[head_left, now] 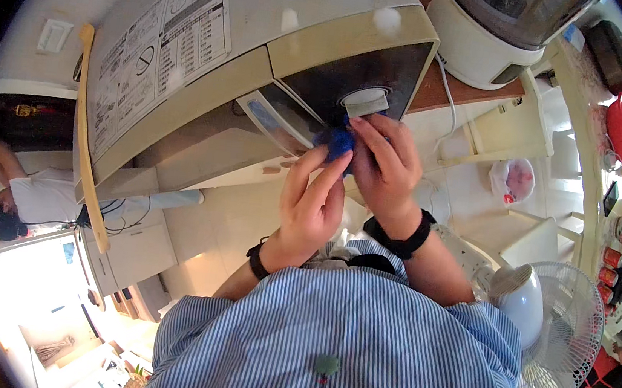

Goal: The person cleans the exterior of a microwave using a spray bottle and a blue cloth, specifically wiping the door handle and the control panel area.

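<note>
Both hands are raised before a microwave oven [328, 31] whose door hangs ajar on its left part. My left hand [313, 200] pinches a small crumpled blue cloth [339, 142] between thumb and fingers. My right hand [385, 162] holds the other side of that cloth, its fingertips just below the pale control knob [367, 102] on the dark panel. Whether the fingertips touch the knob cannot be told. The cloth partly hides the panel's lower edge. Both wrists wear black bands.
A white appliance with a dark clear top [487, 36] stands right of the oven, its cable hanging down. A wooden stick [89, 136] lies along the oven's left side. A white fan [554, 316] is near my right elbow. Another person [43, 194] is at the far left.
</note>
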Available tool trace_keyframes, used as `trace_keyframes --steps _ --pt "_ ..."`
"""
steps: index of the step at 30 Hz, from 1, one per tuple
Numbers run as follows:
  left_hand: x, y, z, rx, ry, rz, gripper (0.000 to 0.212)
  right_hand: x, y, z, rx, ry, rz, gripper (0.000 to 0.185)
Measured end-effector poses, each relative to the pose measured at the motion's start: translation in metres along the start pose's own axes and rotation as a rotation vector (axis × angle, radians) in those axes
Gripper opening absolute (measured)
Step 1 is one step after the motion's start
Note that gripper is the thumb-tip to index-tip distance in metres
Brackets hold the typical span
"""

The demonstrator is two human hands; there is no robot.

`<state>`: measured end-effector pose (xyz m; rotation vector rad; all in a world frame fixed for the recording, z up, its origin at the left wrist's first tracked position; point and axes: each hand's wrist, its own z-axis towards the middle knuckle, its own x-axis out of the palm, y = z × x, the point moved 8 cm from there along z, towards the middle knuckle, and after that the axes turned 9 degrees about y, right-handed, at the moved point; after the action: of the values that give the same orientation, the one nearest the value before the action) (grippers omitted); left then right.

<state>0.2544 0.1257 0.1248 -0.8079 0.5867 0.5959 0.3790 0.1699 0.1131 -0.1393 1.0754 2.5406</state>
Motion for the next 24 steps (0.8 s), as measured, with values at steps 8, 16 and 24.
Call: trace_keyframes --steps 8,16,24 --pt "0.022 0.009 0.008 -0.25 0.174 -0.455 0.047 -0.027 0.017 0.019 -0.076 -0.113 -0.058 0.021" --pt "0.045 0.017 0.007 -0.255 0.154 -1.178 0.042 -0.031 0.012 0.027 -0.156 0.022 -0.136 0.011" --pt "0.044 0.017 0.008 -0.206 0.114 -1.238 0.03 -0.04 -0.005 0.029 -0.162 0.035 -0.118 0.021"
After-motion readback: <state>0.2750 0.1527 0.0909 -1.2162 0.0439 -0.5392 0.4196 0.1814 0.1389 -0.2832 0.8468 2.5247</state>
